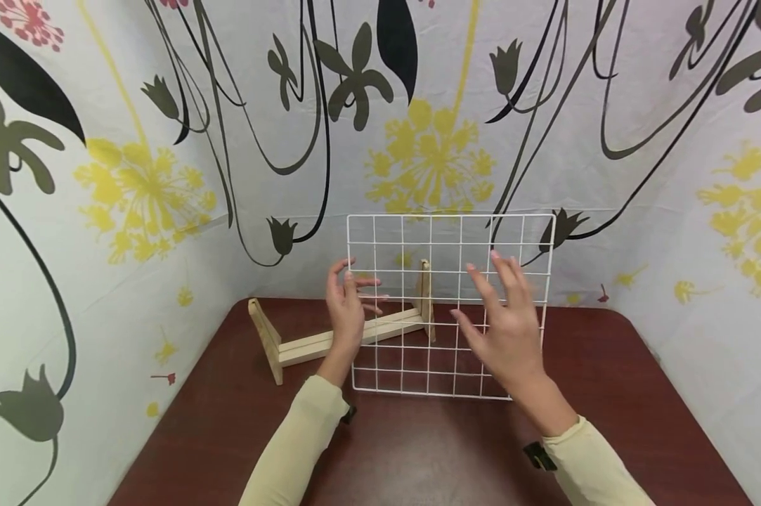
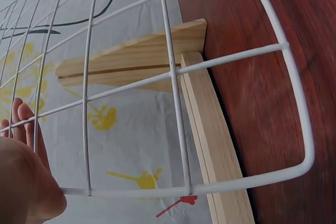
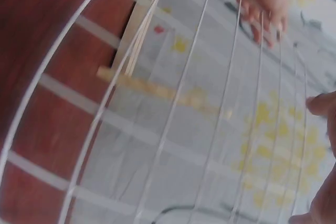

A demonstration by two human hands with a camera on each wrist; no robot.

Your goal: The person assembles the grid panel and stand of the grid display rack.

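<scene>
A white wire grid panel [image 1: 460, 271] stands upright over the table in the head view. At its left edge, my left hand [image 1: 346, 309] holds the border wire, thumb in front and fingers reaching behind. In the left wrist view, part of that hand [image 2: 26, 182] shows by the edge wire. My right hand [image 1: 513, 337] is spread in front of the panel's right half, fingers apart and gripping nothing. Behind the panel is a pale wooden stand [image 1: 310, 348], with a long grooved crossbar between two upright end pieces. The right wrist view is blurred, with the panel's wires across it.
The dark red-brown tabletop [image 1: 412, 457] has rounded far corners. A white cloth backdrop [image 1: 348, 183] printed with flowers and stems surrounds it at the back and both sides. Dark devices are strapped at both wrists.
</scene>
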